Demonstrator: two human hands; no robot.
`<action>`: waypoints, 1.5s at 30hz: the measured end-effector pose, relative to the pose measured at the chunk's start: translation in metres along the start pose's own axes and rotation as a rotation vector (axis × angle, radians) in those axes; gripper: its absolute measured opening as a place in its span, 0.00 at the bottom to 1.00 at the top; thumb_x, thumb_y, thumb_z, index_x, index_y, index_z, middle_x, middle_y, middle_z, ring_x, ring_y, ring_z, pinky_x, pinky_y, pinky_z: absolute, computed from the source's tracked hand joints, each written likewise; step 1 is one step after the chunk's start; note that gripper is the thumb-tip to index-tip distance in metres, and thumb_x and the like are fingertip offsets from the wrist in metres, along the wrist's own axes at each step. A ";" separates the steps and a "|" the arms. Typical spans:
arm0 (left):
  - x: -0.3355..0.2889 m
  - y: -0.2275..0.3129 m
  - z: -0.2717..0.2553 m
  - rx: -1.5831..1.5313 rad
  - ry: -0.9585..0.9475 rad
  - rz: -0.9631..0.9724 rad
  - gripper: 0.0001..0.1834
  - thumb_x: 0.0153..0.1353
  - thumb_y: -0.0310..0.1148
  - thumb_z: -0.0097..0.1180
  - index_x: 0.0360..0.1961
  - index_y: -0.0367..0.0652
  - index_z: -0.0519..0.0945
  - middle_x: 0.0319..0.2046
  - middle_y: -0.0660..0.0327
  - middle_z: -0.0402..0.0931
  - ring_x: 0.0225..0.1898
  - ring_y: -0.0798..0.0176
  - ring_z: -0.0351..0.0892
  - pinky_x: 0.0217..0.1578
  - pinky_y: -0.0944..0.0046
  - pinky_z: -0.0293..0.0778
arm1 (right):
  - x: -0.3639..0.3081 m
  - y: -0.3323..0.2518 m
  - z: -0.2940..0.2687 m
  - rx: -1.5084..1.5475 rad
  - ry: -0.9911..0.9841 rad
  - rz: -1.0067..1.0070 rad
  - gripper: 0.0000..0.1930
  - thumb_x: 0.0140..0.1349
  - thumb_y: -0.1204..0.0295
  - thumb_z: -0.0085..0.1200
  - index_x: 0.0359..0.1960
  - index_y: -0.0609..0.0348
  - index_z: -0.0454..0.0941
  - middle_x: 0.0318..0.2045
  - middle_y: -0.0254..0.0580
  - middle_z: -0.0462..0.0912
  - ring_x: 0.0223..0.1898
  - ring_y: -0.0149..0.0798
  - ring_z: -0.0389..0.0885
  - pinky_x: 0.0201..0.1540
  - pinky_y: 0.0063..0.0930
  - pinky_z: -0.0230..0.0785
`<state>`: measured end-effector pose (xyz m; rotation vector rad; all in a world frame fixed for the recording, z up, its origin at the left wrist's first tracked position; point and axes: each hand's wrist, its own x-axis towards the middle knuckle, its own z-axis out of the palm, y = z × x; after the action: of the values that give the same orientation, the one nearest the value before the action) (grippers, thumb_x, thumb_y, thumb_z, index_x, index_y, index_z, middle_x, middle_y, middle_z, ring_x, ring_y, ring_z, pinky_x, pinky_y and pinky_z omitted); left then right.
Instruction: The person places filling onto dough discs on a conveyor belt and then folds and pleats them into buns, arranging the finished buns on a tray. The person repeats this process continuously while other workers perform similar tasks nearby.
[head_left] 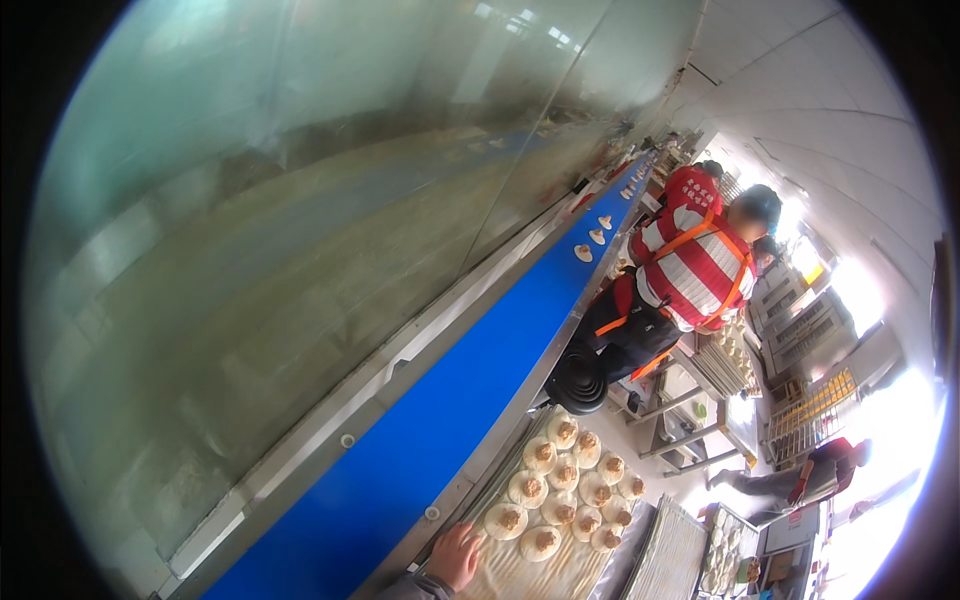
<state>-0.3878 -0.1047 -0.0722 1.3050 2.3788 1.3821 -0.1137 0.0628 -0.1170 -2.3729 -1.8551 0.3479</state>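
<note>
My left hand (455,556) is at the lower edge of the view, its fingers bent over the near left edge of a cloth-lined tray (500,575). On the far part of that tray lie several round white dough wrappers (541,543), each with a lump of brown filling on top. The hand is close to the nearest wrappers but apart from them. My right hand is out of view.
A blue conveyor belt (430,430) runs along my left, carrying filled dough wrappers (584,253) farther off. Beyond it stands a glass partition (300,250). A co-worker in red-and-white stripes (700,270) stands ahead by a black round stool (580,380). More trays (668,550) lie to the right.
</note>
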 end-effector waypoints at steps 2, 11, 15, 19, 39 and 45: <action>-0.002 0.000 0.002 -0.001 0.000 -0.003 0.20 0.51 0.29 0.59 0.48 0.43 0.75 0.55 0.49 0.70 0.57 0.44 0.69 0.53 0.48 0.68 | -0.001 0.003 0.000 0.001 0.000 0.004 0.27 0.64 0.54 0.43 0.53 0.67 0.69 0.50 0.63 0.74 0.53 0.64 0.70 0.57 0.49 0.63; -0.006 -0.005 0.013 0.013 -0.044 -0.009 0.21 0.54 0.32 0.58 0.51 0.44 0.72 0.58 0.50 0.68 0.60 0.46 0.67 0.54 0.48 0.66 | -0.006 0.033 -0.001 0.002 -0.007 0.022 0.26 0.65 0.54 0.42 0.53 0.67 0.68 0.50 0.64 0.73 0.53 0.64 0.70 0.57 0.49 0.62; -0.005 -0.004 0.013 0.000 -0.050 0.000 0.23 0.53 0.30 0.57 0.52 0.41 0.72 0.57 0.48 0.68 0.58 0.44 0.67 0.53 0.47 0.67 | -0.015 0.055 -0.016 -0.002 -0.030 0.013 0.26 0.65 0.54 0.41 0.53 0.67 0.68 0.50 0.64 0.73 0.54 0.64 0.70 0.57 0.50 0.62; -0.005 0.000 0.019 0.041 -0.043 0.014 0.25 0.53 0.28 0.57 0.54 0.39 0.70 0.57 0.47 0.69 0.58 0.43 0.67 0.55 0.48 0.66 | -0.017 0.073 -0.017 0.155 -0.085 0.036 0.27 0.67 0.52 0.38 0.51 0.68 0.68 0.49 0.67 0.73 0.53 0.65 0.69 0.57 0.49 0.62; 0.081 -0.030 -0.001 -0.163 -0.140 -0.212 0.17 0.66 0.29 0.49 0.55 0.36 0.71 0.54 0.51 0.74 0.56 0.55 0.73 0.57 0.58 0.68 | 0.048 0.178 0.051 1.234 -0.758 0.071 0.21 0.68 0.57 0.46 0.50 0.62 0.76 0.34 0.39 0.82 0.35 0.34 0.79 0.40 0.29 0.72; 0.181 -0.105 0.018 -0.425 -0.153 -0.280 0.14 0.71 0.29 0.45 0.53 0.34 0.73 0.52 0.53 0.75 0.55 0.59 0.75 0.57 0.61 0.69 | 0.011 0.133 -0.012 0.658 -0.463 0.124 0.21 0.68 0.54 0.47 0.52 0.58 0.76 0.42 0.46 0.84 0.46 0.39 0.81 0.49 0.31 0.71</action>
<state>-0.5587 0.0126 -0.1046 0.8923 1.9334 1.5248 0.0168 0.0409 -0.1368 -2.0356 -1.4021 1.3745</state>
